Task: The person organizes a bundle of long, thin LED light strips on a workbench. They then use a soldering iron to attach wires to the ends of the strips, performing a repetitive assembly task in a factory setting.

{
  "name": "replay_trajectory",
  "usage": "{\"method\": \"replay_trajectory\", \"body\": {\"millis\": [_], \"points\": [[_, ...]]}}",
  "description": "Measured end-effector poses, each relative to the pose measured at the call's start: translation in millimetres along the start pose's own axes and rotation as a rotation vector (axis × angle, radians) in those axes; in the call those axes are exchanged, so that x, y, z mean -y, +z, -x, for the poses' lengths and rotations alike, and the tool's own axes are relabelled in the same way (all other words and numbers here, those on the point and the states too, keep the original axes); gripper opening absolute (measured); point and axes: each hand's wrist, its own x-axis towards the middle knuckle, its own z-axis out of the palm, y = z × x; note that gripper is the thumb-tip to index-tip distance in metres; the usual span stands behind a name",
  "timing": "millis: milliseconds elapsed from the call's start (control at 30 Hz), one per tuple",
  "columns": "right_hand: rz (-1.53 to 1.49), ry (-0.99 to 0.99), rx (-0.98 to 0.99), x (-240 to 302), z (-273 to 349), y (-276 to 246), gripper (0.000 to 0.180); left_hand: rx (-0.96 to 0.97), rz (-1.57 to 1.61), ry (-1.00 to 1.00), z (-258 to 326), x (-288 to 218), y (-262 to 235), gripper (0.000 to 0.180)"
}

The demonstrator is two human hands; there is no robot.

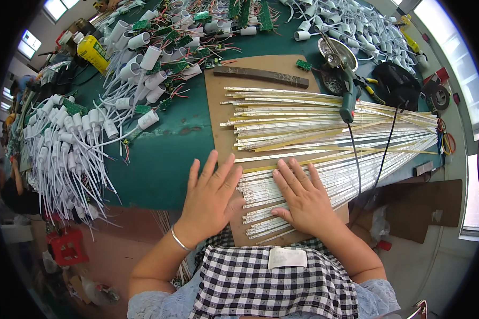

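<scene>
My left hand (210, 194) lies flat with fingers spread at the left edge of a brown board (218, 101), touching the ends of a pile of long thin white and yellow light strips (324, 133). My right hand (303, 196) rests palm down on the near strips, fingers spread. Neither hand grips anything. A silver bangle sits on my left wrist. The strips fan out to the right across the board.
A green soldering tool (348, 103) lies on the strips, its black cord trailing toward me. White tube end caps with wires (69, 143) and small green circuit boards (165, 40) cover the green table at left and back. A yellow bottle (92, 52) stands far left. A dark bar (261, 76) lies on the board.
</scene>
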Motion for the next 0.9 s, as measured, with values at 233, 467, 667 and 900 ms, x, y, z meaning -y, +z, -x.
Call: {"method": "replay_trajectory", "body": {"millis": [233, 467, 667, 900], "points": [[-0.011, 0.001, 0.022, -0.1, 4.2, -0.9, 0.079, -0.217, 0.051, 0.098, -40.6, 11.3, 11.7, 0.012], [-0.031, 0.004, -0.020, 2.0, 4.1, 4.9, 0.077, -0.120, -0.022, 0.081, -50.6, -1.7, 3.8, 0.008], [-0.040, 0.007, -0.042, 1.1, 5.7, 2.2, 0.076, -0.038, -0.066, 0.066, -56.2, -3.4, 9.2, 0.008], [-0.071, -0.012, -0.076, -0.7, 3.1, 2.9, 0.074, -0.040, -0.013, 0.010, -49.1, -1.1, 5.9, 0.005]]}}
